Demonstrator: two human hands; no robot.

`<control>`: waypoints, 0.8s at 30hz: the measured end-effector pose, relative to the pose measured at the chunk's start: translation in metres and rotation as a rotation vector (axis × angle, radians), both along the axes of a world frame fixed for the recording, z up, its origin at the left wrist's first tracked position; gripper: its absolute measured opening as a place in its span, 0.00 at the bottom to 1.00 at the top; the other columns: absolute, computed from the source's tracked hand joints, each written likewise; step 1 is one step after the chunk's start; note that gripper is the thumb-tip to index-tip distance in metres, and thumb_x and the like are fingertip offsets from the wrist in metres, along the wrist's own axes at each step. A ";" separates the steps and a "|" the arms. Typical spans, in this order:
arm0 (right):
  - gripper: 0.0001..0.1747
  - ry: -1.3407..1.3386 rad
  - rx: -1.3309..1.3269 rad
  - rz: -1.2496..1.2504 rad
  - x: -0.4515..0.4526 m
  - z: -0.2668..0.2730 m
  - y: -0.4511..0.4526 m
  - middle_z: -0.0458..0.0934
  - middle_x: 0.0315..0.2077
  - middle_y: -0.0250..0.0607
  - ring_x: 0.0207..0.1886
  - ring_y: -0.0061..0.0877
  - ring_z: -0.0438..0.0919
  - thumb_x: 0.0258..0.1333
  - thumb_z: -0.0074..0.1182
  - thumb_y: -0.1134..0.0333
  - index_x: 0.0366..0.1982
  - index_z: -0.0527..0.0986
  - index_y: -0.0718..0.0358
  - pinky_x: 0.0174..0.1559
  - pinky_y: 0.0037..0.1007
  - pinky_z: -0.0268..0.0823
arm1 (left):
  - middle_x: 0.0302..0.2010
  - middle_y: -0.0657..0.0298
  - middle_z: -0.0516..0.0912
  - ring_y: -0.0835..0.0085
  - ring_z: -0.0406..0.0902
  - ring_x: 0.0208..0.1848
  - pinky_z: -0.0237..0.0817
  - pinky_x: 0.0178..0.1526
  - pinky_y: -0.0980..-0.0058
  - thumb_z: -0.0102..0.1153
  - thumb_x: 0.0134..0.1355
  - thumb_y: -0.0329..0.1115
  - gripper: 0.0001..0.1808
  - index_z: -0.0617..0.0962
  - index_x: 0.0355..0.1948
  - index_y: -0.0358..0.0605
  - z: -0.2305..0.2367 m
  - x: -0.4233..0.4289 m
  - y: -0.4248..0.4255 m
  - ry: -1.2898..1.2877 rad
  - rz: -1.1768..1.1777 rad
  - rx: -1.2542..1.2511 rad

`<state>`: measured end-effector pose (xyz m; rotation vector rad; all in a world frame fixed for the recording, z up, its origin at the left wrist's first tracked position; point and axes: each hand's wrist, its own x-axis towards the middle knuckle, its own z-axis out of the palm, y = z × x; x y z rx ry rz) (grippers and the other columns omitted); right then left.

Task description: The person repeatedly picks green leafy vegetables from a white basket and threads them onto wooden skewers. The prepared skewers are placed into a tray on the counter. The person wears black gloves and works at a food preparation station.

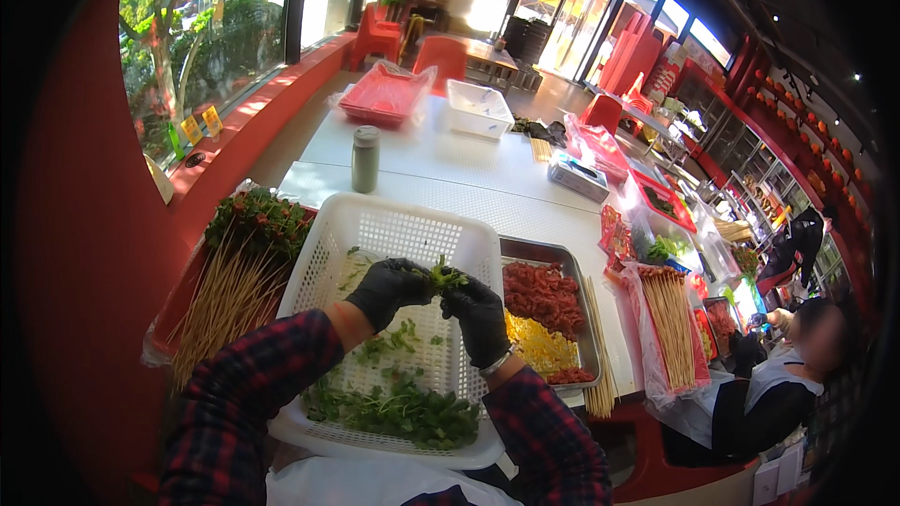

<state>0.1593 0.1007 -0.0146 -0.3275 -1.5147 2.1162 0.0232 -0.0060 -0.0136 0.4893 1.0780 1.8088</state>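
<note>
Both my hands wear black gloves and meet above a white perforated plastic basket point(485, 239). Between my left hand point(394, 289) and my right hand point(477, 316) is a small bunch of cilantro point(444, 277), pinched by the fingers of each. Loose cilantro point(394, 411) lies heaped in the near end of the basket, with scattered sprigs farther up. Right of the basket, a steel tray point(596, 337) holds red minced meat point(541, 295) and a yellow chopped food point(538, 344). Bamboo skewers point(599, 358) lie along that tray's right side.
On the left, a red tray point(158, 327) carries skewers topped with greens point(260, 221). A green bottle point(365, 158) stands behind the basket. Farther back are red trays point(383, 95), a white bin point(480, 109) and a glove box point(578, 174). Another person point(766, 379) sits at right beside bagged skewers point(671, 327).
</note>
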 end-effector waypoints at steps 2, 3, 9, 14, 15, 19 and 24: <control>0.12 -0.034 -0.064 -0.007 0.000 0.002 -0.001 0.76 0.31 0.35 0.29 0.19 0.72 0.52 0.49 0.75 0.41 0.72 0.66 0.32 0.21 0.65 | 0.30 0.55 0.79 0.68 0.78 0.30 0.71 0.36 0.74 0.55 0.52 0.25 0.06 0.76 0.32 0.35 0.004 -0.003 -0.002 -0.003 -0.019 0.024; 0.12 -0.048 -0.148 0.024 0.002 -0.001 0.002 0.76 0.32 0.35 0.30 0.20 0.73 0.52 0.49 0.75 0.42 0.72 0.66 0.32 0.21 0.65 | 0.30 0.55 0.79 0.68 0.78 0.30 0.71 0.36 0.74 0.55 0.52 0.24 0.06 0.76 0.32 0.35 0.008 -0.003 -0.002 -0.011 -0.052 0.058; 0.20 -0.083 1.196 0.104 0.014 0.021 0.003 0.76 0.37 0.37 0.39 0.27 0.75 0.46 0.52 0.79 0.46 0.69 0.66 0.40 0.25 0.68 | 0.27 0.55 0.79 0.67 0.78 0.29 0.71 0.34 0.73 0.54 0.52 0.24 0.05 0.76 0.31 0.36 0.032 0.001 -0.008 0.028 -0.188 0.119; 0.20 -0.028 0.550 0.001 0.011 0.005 0.007 0.74 0.42 0.38 0.43 0.25 0.73 0.44 0.52 0.80 0.44 0.72 0.64 0.45 0.23 0.65 | 0.27 0.55 0.80 0.68 0.78 0.28 0.71 0.33 0.73 0.55 0.51 0.24 0.05 0.76 0.31 0.36 0.027 -0.003 -0.008 0.128 -0.208 0.061; 0.18 0.006 0.257 0.050 0.010 0.006 0.007 0.75 0.41 0.37 0.41 0.23 0.72 0.47 0.51 0.79 0.44 0.72 0.65 0.43 0.22 0.65 | 0.27 0.55 0.80 0.68 0.78 0.29 0.71 0.33 0.73 0.55 0.51 0.24 0.05 0.76 0.31 0.36 0.025 -0.003 -0.007 0.127 -0.194 0.044; 0.14 0.004 -0.095 0.040 0.005 0.005 0.004 0.76 0.37 0.33 0.34 0.17 0.71 0.54 0.47 0.74 0.44 0.73 0.64 0.36 0.18 0.63 | 0.28 0.55 0.80 0.68 0.79 0.29 0.72 0.33 0.72 0.55 0.52 0.25 0.05 0.76 0.31 0.36 0.015 -0.002 -0.005 0.142 -0.144 -0.010; 0.13 -0.040 0.130 -0.057 0.004 0.003 0.001 0.77 0.35 0.32 0.33 0.17 0.72 0.56 0.47 0.71 0.43 0.72 0.64 0.35 0.18 0.63 | 0.27 0.55 0.80 0.68 0.79 0.28 0.72 0.33 0.73 0.56 0.52 0.26 0.05 0.76 0.31 0.36 0.010 0.000 -0.003 0.158 -0.106 -0.024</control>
